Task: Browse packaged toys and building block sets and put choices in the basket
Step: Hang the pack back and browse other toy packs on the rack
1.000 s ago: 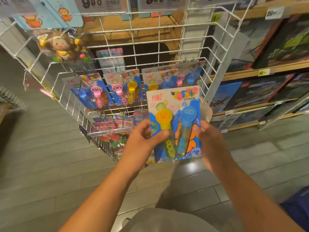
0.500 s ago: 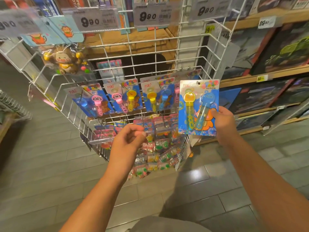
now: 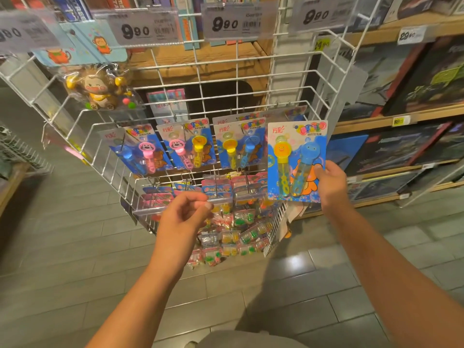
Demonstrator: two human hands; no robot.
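Pinching a flat glossy bubble-wand card point(image 3: 296, 159), right hand point(image 3: 330, 183) fingers clamped; left hand point(image 3: 183, 217) loosely curled, empty

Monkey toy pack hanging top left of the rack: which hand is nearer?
Left. The left hand hangs below and right of the monkey toy pack; the right hand is farther right, holding a bubble wand card.

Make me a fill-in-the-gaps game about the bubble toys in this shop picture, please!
1. The bubble wand pack is held by the ____ hand.
2. That pack has a yellow wand and a ____ wand.
3. The left hand holds ____.
4. The price tags above the wire rack read ____.

Missing words: right; blue; nothing; 9.90
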